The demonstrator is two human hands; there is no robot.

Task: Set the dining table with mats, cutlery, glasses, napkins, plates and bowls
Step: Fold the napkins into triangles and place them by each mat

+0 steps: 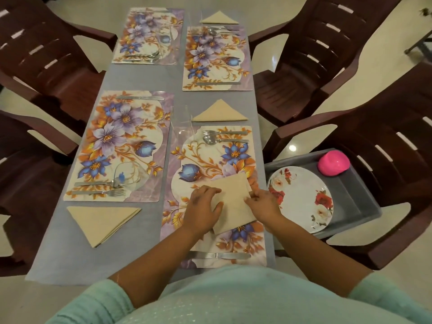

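**Napkin being handled on the nearest mat**

A square beige cloth napkin (233, 202) lies tilted on the near-right floral placemat (210, 164). The left hand (202, 206) rests on its left edge, fingers loosely curved over the cloth. The right hand (263, 203) pinches its right edge between fingertips. A steel knife (219, 255) lies along the mat's near edge. A rose-patterned white plate (301, 197) sits in the grey tray (357, 202) on a chair.
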